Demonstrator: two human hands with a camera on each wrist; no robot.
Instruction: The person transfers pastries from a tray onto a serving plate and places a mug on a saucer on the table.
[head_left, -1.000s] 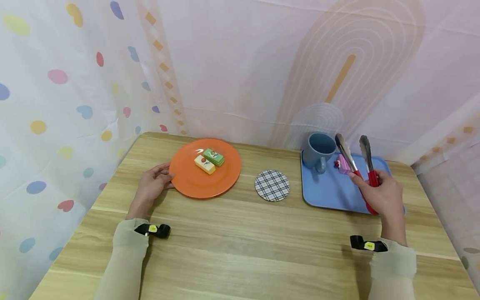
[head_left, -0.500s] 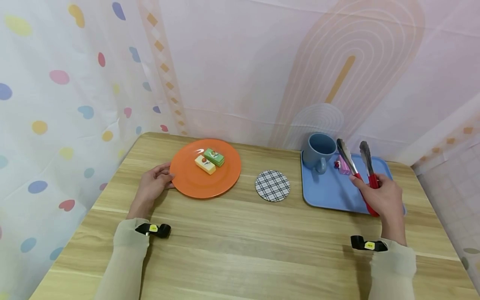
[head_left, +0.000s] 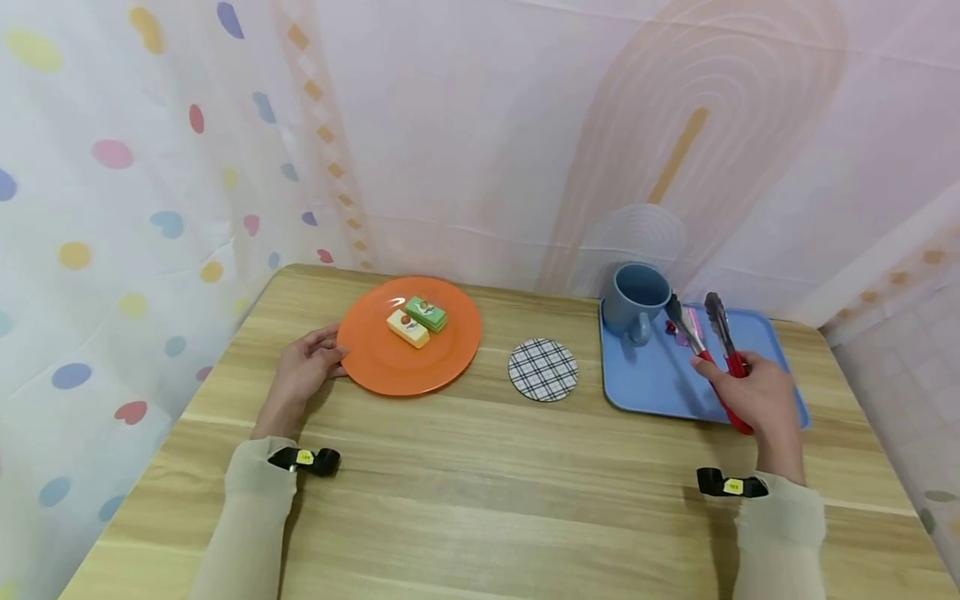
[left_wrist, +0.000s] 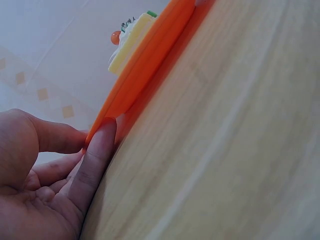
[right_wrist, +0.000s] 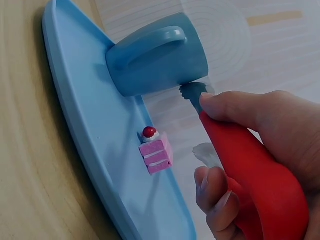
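Note:
My left hand (head_left: 306,367) pinches the left rim of an orange plate (head_left: 367,367), thumb and finger at its edge in the left wrist view. On the plate lie a yellow cake slice (head_left: 408,328) and a green cake slice (head_left: 427,312), side by side. My right hand (head_left: 761,398) grips red-handled tongs (head_left: 723,354) above a blue tray (head_left: 652,392); their metal arms stand apart. Beneath the tongs, a pink cake slice (right_wrist: 156,156) with a red cherry sits on the tray, partly hidden in the head view. Nothing is between the tong tips.
A blue mug (head_left: 637,300) stands upright at the tray's back left corner, close to the tongs' left tip. A round checked coaster (head_left: 543,369) lies on the wooden table (head_left: 487,500) between plate and tray. Patterned cloth (head_left: 450,150) hangs behind the table.
The right hand has moved the tongs slightly left and lower, so their tips now overlap the pink cake slice in the head view. The left hand and the plate have stayed put.

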